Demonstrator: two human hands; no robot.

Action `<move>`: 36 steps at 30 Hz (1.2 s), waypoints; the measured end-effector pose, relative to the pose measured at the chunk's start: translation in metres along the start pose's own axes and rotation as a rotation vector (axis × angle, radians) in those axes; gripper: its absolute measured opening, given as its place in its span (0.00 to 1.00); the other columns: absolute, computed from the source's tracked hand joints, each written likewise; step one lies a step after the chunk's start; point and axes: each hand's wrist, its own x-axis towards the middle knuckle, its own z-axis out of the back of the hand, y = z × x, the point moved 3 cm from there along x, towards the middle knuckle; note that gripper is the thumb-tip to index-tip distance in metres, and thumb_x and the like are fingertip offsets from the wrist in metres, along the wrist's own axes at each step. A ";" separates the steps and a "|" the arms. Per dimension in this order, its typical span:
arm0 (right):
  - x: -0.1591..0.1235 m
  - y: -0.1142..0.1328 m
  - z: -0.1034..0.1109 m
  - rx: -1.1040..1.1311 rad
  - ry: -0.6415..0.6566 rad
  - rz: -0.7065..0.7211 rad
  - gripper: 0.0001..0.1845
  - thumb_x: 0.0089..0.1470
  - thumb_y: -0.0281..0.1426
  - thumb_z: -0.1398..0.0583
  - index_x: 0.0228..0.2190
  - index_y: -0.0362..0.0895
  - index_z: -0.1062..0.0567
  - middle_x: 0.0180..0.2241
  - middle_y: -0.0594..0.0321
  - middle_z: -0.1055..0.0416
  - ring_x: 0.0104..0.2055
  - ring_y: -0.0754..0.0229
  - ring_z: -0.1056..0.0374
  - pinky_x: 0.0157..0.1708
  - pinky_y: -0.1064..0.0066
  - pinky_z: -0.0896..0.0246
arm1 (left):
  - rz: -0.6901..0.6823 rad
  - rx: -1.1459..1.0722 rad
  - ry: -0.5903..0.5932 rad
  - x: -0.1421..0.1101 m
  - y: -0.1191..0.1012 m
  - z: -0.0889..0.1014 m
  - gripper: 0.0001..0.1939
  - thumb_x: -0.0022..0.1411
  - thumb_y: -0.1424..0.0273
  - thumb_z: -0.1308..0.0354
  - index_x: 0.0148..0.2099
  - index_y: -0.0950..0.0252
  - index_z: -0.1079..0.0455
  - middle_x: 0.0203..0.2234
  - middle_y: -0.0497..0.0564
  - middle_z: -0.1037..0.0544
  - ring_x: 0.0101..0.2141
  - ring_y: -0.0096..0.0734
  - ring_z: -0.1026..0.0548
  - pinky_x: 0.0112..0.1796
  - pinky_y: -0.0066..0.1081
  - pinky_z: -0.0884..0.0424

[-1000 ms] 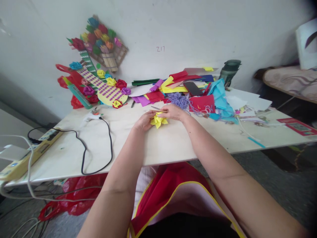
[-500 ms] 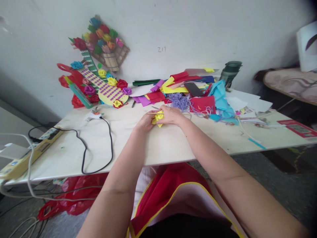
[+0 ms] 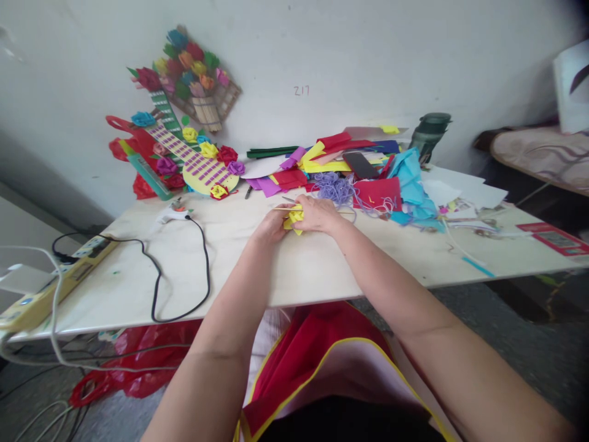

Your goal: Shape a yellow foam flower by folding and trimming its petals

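Note:
Both my hands meet over the middle of the pale table (image 3: 294,270). My left hand (image 3: 271,226) and my right hand (image 3: 318,215) are closed around a crumpled yellow paper flower (image 3: 295,219) held between them just above the tabletop. A thin wooden stick (image 3: 281,209) pokes out to the left from the yellow paper at my fingertips. Most of the paper is hidden by my right fingers.
A heap of coloured paper sheets (image 3: 331,161), purple yarn (image 3: 335,187), a dark phone (image 3: 358,164) and a green bottle (image 3: 428,134) lie behind my hands. A paper guitar with flowers (image 3: 193,162) leans at the back left. A glue gun (image 3: 172,212), black cord (image 3: 156,282) and power strip (image 3: 50,285) occupy the left.
My right hand has closed further over the yellow paper, which looked open and spread a second ago and is now bunched tight. Both hands stay in the same spot.

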 end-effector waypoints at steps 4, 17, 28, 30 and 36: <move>0.000 0.000 0.000 -0.011 -0.001 0.003 0.32 0.48 0.40 0.41 0.53 0.43 0.35 0.50 0.48 0.28 0.48 0.46 0.29 0.44 0.61 0.38 | 0.002 -0.014 0.004 0.002 0.001 0.000 0.07 0.50 0.78 0.42 0.35 0.67 0.32 0.23 0.49 0.25 0.24 0.29 0.24 0.25 0.25 0.31; -0.005 0.006 0.006 -0.070 0.003 0.016 0.31 0.47 0.39 0.42 0.53 0.40 0.35 0.49 0.45 0.28 0.47 0.43 0.29 0.42 0.59 0.37 | -0.022 -0.013 0.023 0.005 0.004 0.002 0.06 0.52 0.79 0.43 0.35 0.68 0.32 0.26 0.52 0.23 0.29 0.31 0.23 0.33 0.29 0.28; 0.000 -0.002 -0.001 -0.010 -0.025 0.020 0.27 0.49 0.37 0.43 0.50 0.40 0.31 0.50 0.47 0.28 0.48 0.44 0.29 0.44 0.59 0.37 | -0.027 -0.062 0.178 0.004 0.002 0.001 0.10 0.48 0.79 0.42 0.36 0.70 0.29 0.27 0.53 0.22 0.29 0.33 0.23 0.35 0.31 0.26; 0.000 -0.004 -0.001 0.005 -0.033 0.024 0.27 0.49 0.36 0.43 0.51 0.40 0.31 0.50 0.47 0.28 0.49 0.45 0.29 0.44 0.60 0.37 | -0.026 -0.061 0.226 0.003 0.001 0.002 0.13 0.46 0.79 0.43 0.38 0.71 0.29 0.29 0.54 0.21 0.32 0.35 0.22 0.37 0.33 0.26; 0.000 -0.004 -0.002 0.052 -0.038 0.044 0.29 0.48 0.35 0.42 0.52 0.41 0.32 0.50 0.47 0.28 0.48 0.45 0.29 0.44 0.60 0.36 | -0.063 0.041 0.271 0.002 0.003 0.006 0.24 0.37 0.84 0.42 0.41 0.68 0.31 0.34 0.52 0.21 0.37 0.35 0.22 0.43 0.35 0.29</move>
